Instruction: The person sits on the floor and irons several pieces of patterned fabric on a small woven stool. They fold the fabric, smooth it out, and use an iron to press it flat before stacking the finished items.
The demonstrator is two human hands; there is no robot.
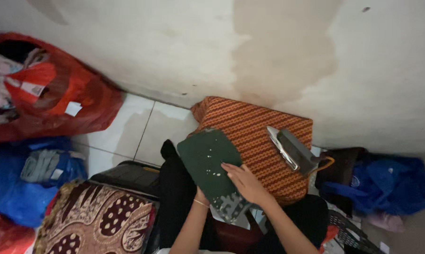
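A dark green folded cloth (pixel 206 157) with pale specks lies partly on an orange-and-brown patterned pad (pixel 257 131). My right hand (pixel 245 182) rests flat on the cloth's near right edge, fingers spread. My left hand (pixel 201 194) reaches under the cloth's near end; only the wrist with a thin bracelet shows, and the fingers are hidden beneath the fabric. A grey patterned piece (pixel 230 207) hangs below the cloth. A clothes iron (pixel 291 149) lies on the pad to the right of my hands, apart from them.
A red plastic bag (pixel 66 101) stuffed with clothes and a blue bag (pixel 10 188) sit at left. A maroon patterned fabric (pixel 94 221) lies near left. Black garments (pixel 174 188), a blue bag (pixel 391 183) and a dark basket (pixel 351 230) crowd the right. White floor tiles (pixel 144 124) meet a stained wall.
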